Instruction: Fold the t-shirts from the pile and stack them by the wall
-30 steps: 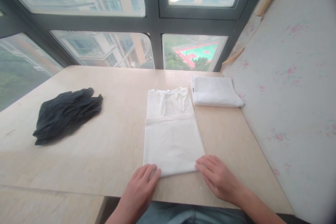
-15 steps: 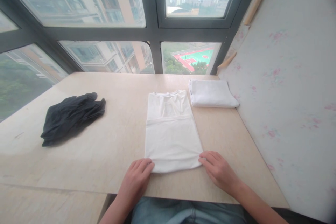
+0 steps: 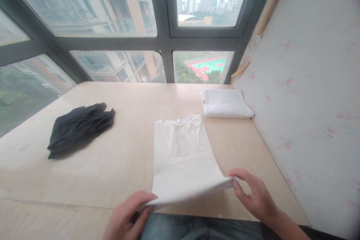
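Note:
A white T-shirt (image 3: 182, 165), folded into a narrow panel, lies in front of me with its neckline at the far end. My left hand (image 3: 132, 210) pinches its near left corner between thumb and fingers. The near right corner is pinched by my right hand (image 3: 251, 191). Between both hands the near edge is raised off the table and sags slightly in the middle. The far part of the shirt rests on the tabletop, with creases below the collar.
A folded white cloth (image 3: 227, 104) lies at the back right by the flowered wall (image 3: 306, 120). To the left is a crumpled black garment (image 3: 80, 131). The pale tabletop (image 3: 132, 120) runs back to dark-framed windows (image 3: 165, 63).
Both hands have gripped the shirt's near corners and lifted that edge. The shirt has slid toward me. My right hand has moved slightly right, my left hand nearer to me.

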